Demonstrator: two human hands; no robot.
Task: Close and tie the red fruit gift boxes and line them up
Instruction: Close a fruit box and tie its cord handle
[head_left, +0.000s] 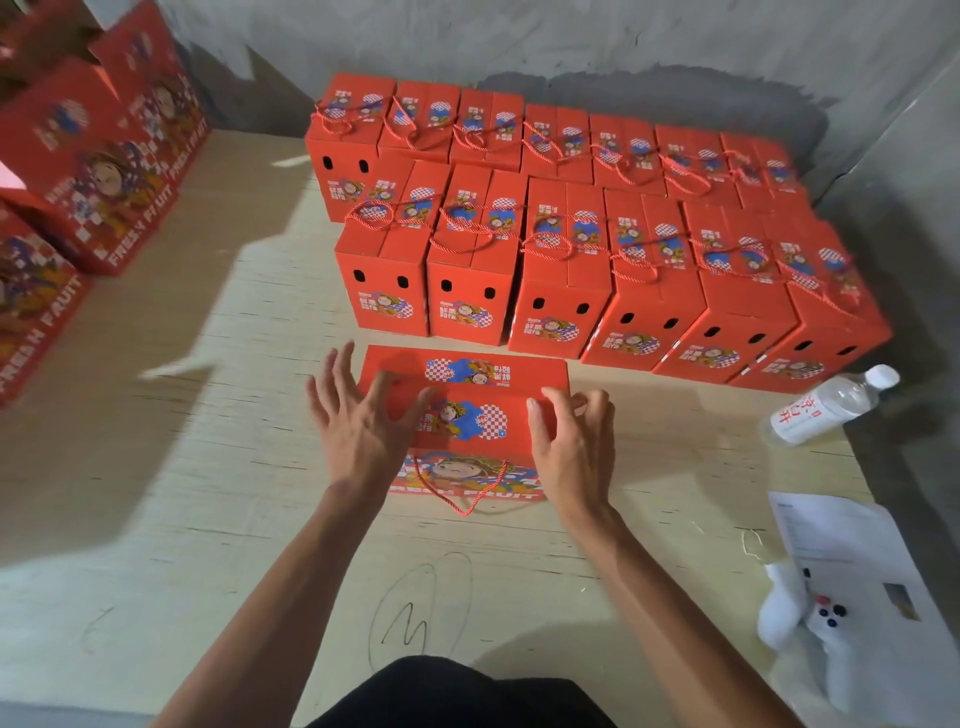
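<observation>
A red fruit gift box (470, 415) stands in front of me on the wooden board, its top flaps folded down and its red cord handle (462, 499) hanging loose down the near face. My left hand (363, 415) lies with spread fingers over the box's left top edge. My right hand (569, 436) has its fingers curled over the right top edge, touching the flap. Behind it, two rows of closed red boxes (566, 244) with tied cords stand lined up against the wall.
More red boxes (88, 171) are stacked at the far left. A water bottle (826, 405) lies at the right, near the box rows. White paper (841, 551) and a white plush item (800, 618) lie at the near right. The wooden board (208, 467) spreads out to the left.
</observation>
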